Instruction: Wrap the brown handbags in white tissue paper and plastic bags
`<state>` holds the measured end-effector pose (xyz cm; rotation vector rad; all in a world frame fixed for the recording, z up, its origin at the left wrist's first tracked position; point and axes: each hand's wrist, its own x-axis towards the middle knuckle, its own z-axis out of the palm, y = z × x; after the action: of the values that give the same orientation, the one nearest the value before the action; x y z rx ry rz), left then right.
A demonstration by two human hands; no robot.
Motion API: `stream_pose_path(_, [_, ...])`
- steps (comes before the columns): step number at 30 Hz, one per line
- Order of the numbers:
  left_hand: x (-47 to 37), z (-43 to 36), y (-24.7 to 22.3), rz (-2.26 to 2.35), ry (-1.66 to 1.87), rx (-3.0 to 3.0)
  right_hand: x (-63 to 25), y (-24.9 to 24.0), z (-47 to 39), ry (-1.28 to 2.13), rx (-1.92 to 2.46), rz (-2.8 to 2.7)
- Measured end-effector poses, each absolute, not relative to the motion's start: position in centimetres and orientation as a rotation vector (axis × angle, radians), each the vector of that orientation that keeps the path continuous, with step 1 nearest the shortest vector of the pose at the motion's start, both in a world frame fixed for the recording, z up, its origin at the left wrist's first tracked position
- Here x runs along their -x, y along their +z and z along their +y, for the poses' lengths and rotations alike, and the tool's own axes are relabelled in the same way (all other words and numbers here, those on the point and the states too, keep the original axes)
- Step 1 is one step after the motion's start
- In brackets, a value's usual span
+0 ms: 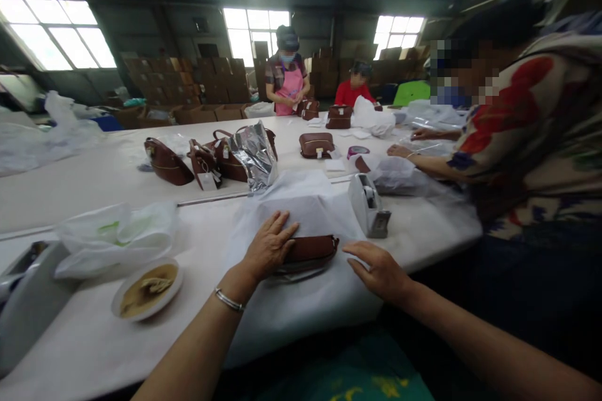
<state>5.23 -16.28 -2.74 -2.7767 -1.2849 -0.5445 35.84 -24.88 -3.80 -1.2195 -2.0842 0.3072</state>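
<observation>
A brown handbag point(313, 250) lies on a large sheet of white tissue paper point(308, 188) at the table's near edge. Over the bag's left end rests my left hand point(270, 244), its fingers stretched and spread across the paper and the bag. Just right of the bag, apart from it, my right hand point(380, 269) hovers with thumb and fingers parted and nothing between them. A grey tape dispenser point(369, 207) stands on the table beyond my right hand.
Several brown handbags point(167, 160) and silver foil point(256, 153) lie across the table. A bowl of brown liquid point(148, 288), a plastic bag point(117, 232) and another dispenser point(35, 301) are at left. A co-worker point(527, 113) handles plastic at right; two more people are behind.
</observation>
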Motion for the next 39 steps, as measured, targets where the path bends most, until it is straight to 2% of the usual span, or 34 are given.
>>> stream_pose_path(3, [-5.2,-16.1,-3.0,-1.248,-0.575,2.749,-39.5,-4.9,-28.5,0.501,1.590,-1.762])
stream_pose_path(6, [-5.1,-15.8,-3.4,-1.230,-0.600,2.721,-41.2,-6.7,-31.3,0.738,1.749,-1.556])
stream_pose_path(11, [-5.1,-15.9,-3.6,-1.226,-0.619,2.693,-40.9,-11.4,-33.6,1.032,1.713,-1.342])
stream_pose_path(15, [-5.2,-15.9,-3.6,-1.227,-0.598,2.678,-39.8,-14.4,-33.7,1.044,1.665,-1.206])
stream_pose_path(20, [-5.1,-15.8,-3.9,-1.222,-0.603,2.666,-38.8,-15.9,-33.1,1.122,1.518,-1.161])
stream_pose_path(27, [-5.1,-15.8,-4.1,-1.214,-0.624,2.669,-38.8,-14.8,-34.9,1.332,1.572,-1.065])
stream_pose_path(39, [-5.3,-15.9,-3.8,-1.265,-0.600,2.690,-39.8,-8.3,-36.3,1.489,1.496,-0.802])
